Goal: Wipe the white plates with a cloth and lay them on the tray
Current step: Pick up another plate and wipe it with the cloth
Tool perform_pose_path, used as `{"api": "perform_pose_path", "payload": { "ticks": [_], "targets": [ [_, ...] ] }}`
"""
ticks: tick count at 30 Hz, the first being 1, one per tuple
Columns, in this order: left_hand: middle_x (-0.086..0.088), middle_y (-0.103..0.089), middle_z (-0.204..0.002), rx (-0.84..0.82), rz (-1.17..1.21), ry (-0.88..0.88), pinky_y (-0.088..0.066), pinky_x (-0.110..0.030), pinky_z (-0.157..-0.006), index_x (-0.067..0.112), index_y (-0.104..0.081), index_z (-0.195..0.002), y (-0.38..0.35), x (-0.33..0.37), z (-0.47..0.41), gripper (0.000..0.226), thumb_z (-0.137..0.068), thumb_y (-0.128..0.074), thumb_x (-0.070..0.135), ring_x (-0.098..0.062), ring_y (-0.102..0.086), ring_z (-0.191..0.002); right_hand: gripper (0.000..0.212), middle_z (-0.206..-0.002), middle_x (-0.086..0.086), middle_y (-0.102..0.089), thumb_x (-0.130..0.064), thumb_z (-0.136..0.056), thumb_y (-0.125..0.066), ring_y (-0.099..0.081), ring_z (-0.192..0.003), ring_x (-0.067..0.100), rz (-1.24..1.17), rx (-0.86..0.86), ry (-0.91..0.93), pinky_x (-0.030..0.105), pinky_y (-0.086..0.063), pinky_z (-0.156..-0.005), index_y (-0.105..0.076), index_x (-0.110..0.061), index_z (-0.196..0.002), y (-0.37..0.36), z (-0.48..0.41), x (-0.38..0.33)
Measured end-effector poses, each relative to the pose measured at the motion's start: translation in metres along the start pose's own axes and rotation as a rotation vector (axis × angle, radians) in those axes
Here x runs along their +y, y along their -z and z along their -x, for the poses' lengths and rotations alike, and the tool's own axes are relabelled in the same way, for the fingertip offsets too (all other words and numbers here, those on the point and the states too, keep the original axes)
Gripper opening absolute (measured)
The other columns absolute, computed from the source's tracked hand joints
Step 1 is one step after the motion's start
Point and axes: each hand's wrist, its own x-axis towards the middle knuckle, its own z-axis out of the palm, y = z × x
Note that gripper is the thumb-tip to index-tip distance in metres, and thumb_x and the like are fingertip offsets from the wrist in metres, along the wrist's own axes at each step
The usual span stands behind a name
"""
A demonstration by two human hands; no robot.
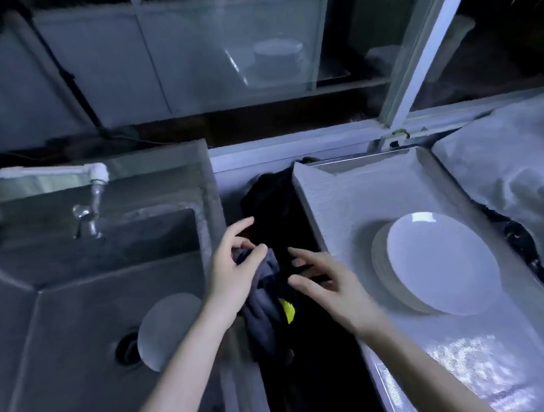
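The grey sink (72, 313) fills the left side, and the lined tray (364, 195) lies to the right, across a dark gap. On the tray sits a stack of white plates (439, 261), the top one tilted a little off the pile. One more white plate (167, 329) lies in the sink near the drain, partly hidden behind the left forearm. Over the gap hangs the dark cloth (263, 305), limp and folded on itself, with a yellow tag (287, 310) showing low on its right side. The left hand (234, 271) pinches the cloth's upper end between thumb and curled fingers, with its forefinger held straight. The right hand (330, 284) is spread, fingers straight and holding nothing, just beside the cloth; whether its fingertips touch the fabric cannot be told. The cloth looks soft and light, so it would bunch easily into a palm for wiping. The plates are likely stiff, smooth and breakable, and slippery if wet, so the rim, with the thumb on top and the fingers beneath, seems the safest hold. Neither hand is on a plate: the sink plate lies below and to the left of the left hand, and the stack lies to the right of the right hand, both well within reach.
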Motion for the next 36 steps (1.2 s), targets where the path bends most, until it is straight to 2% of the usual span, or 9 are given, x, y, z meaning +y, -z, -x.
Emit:
{"api": "perform_pose_path", "payload": {
  "ticks": [6,11,18,21,24,27,30,32,36],
  "targets": [
    [0.008,-0.061,-0.099,0.229,0.114,0.039,-0.049,-0.024,-0.087,0.045,-0.065,-0.111,0.121,-0.007,0.006,0.041,-0.085,-0.07,0.014,-0.005,-0.062,-0.093,0.083,-0.129,-0.01,-0.06,-0.022,-0.071,-0.09,-0.058,-0.118,0.003,0.033,-0.266,0.013,0.025,-0.05,-0.095,-0.047,-0.038,-0.14,-0.124,-0.015,-0.022],
    [0.016,-0.064,-0.104,0.327,0.21,0.097,-0.047,-0.01,-0.076,0.045,-0.065,-0.111,0.212,-0.027,0.015,0.047,-0.069,-0.073,0.025,0.002,-0.063,-0.099,0.055,-0.118,-0.02,-0.067,-0.006,-0.084,-0.075,-0.062,-0.113,-0.003,0.041,-0.229,0.039,0.021,-0.048,-0.092,-0.056,-0.044,-0.118,-0.214,-0.033,-0.037],
    [0.006,-0.05,-0.141,0.148,-0.017,0.216,-0.034,-0.031,-0.115,0.031,-0.054,-0.131,0.31,-0.097,0.031,0.067,-0.076,-0.079,0.001,-0.009,-0.043,-0.135,0.031,-0.121,0.017,-0.069,0.009,-0.093,-0.059,-0.064,-0.115,0.027,-0.269,-0.245,-0.229,0.04,-0.047,-0.106,-0.064,-0.002,-0.121,-0.311,-0.058,-0.064],
    [0.007,-0.049,-0.143,0.027,0.063,0.357,-0.039,-0.029,-0.111,0.036,-0.05,-0.135,0.317,-0.132,0.039,0.084,-0.063,-0.089,0.021,-0.006,-0.045,-0.133,0.032,-0.125,0.022,-0.066,0.006,-0.095,-0.057,-0.062,-0.118,0.035,-0.364,-0.249,-0.399,0.047,-0.046,-0.108,-0.062,0.002,-0.127,-0.341,-0.065,-0.066],
    [0.013,-0.059,-0.131,0.008,0.114,0.486,-0.048,-0.025,-0.098,0.044,-0.053,-0.126,0.315,-0.168,0.037,0.087,-0.046,-0.086,0.035,-0.003,-0.056,-0.122,0.032,-0.124,0.015,-0.069,-0.004,-0.096,-0.06,-0.067,-0.107,0.023,-0.389,-0.293,-0.563,0.05,-0.049,-0.105,-0.064,-0.008,-0.128,-0.354,-0.074,-0.055],
    [0.017,-0.069,-0.111,0.069,0.028,0.544,-0.052,-0.028,-0.089,0.047,-0.062,-0.107,0.31,-0.203,0.033,0.067,-0.044,-0.078,0.033,-0.002,-0.063,-0.108,0.029,-0.117,0.009,-0.071,-0.011,-0.097,-0.061,-0.068,-0.098,0.015,-0.285,-0.402,-0.624,0.037,-0.055,-0.094,-0.066,-0.018,-0.124,-0.355,-0.08,-0.032],
    [0.021,-0.071,-0.095,0.105,-0.021,0.629,-0.049,-0.025,-0.074,0.049,-0.063,-0.105,0.306,-0.23,0.03,0.059,-0.052,-0.074,0.027,0.005,-0.066,-0.09,0.025,-0.108,-0.001,-0.07,-0.016,-0.096,-0.063,-0.064,-0.103,0.016,-0.008,-0.331,-0.618,0.033,-0.052,-0.092,-0.066,-0.028,-0.118,-0.352,-0.096,0.004],
    [0.014,-0.068,-0.088,0.119,-0.025,0.671,-0.045,-0.024,-0.074,0.038,-0.064,-0.103,0.302,-0.247,0.023,0.05,-0.055,-0.073,0.025,-0.006,-0.067,-0.09,0.029,-0.11,-0.006,-0.067,-0.021,-0.097,-0.06,-0.063,-0.105,0.018,0.148,-0.272,-0.655,0.03,-0.05,-0.086,-0.065,-0.026,-0.126,-0.348,-0.113,0.03],
    [0.012,-0.069,-0.097,0.154,-0.129,0.692,-0.045,-0.019,-0.075,0.033,-0.065,-0.106,0.288,-0.275,-0.008,0.05,-0.057,-0.075,0.031,-0.009,-0.063,-0.093,0.042,-0.129,0.004,-0.06,-0.024,-0.098,-0.058,-0.059,-0.115,0.022,0.371,-0.292,-0.674,0.034,-0.049,-0.095,-0.054,-0.024,-0.14,-0.35,-0.145,0.082]
  ]
}}
